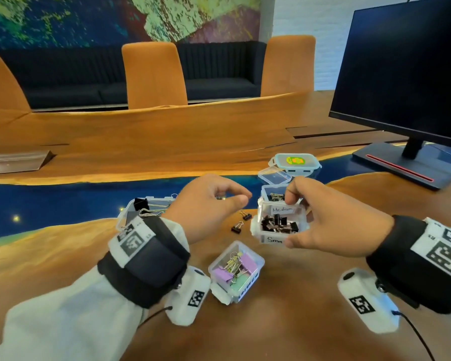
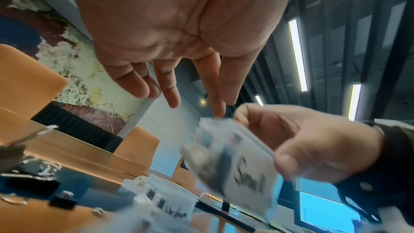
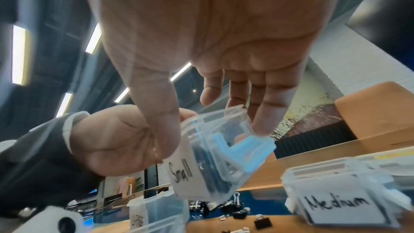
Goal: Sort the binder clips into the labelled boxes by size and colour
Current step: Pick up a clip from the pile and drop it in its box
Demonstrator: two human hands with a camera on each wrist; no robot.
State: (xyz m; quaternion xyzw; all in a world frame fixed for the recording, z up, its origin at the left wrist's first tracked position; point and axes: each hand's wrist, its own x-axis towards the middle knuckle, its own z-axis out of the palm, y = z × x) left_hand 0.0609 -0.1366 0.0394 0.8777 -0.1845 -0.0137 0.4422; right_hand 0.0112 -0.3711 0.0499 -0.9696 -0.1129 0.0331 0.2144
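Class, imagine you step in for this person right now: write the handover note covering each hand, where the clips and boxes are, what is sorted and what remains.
Right hand grips the Small box, lifted off the table and part-filled with small black clips.
Left hand hovers beside it, fingers loosely curled; whether it holds a clip cannot be told.
Medium box stands just behind, open, holding black clips.
Coloured-clip box sits nearest, with purple and green clips.
Large box at left holds large black clips.
Left to do: two small black clips lie loose on the table.
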